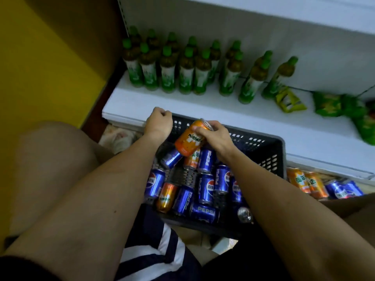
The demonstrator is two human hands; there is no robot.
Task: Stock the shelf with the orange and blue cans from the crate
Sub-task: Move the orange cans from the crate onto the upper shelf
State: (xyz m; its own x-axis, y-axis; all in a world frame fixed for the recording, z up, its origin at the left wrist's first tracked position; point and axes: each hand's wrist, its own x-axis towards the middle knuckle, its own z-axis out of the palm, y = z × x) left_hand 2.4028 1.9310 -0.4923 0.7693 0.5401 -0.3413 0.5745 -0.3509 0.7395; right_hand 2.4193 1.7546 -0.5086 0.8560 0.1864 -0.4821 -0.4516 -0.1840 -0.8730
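Observation:
A black plastic crate (263, 147) sits on the floor against the white shelf (203, 106). Several blue Pepsi cans (206, 188) and a few orange cans (166, 197) lie jumbled inside it. My right hand (215, 136) grips an orange Mirinda can (189, 139) near its top, holding it tilted above the pile at the crate's far side. My left hand (159, 123) is curled into a fist at the crate's far left corner by the shelf edge; whether it grips the rim is hidden.
Green-capped tea bottles (186, 69) stand in rows at the shelf's back. Green snack bags (328, 104) lie at its right. More orange and blue cans (316, 185) lie on the floor right of the crate. A yellow wall panel (40, 67) is left; my knees flank the crate.

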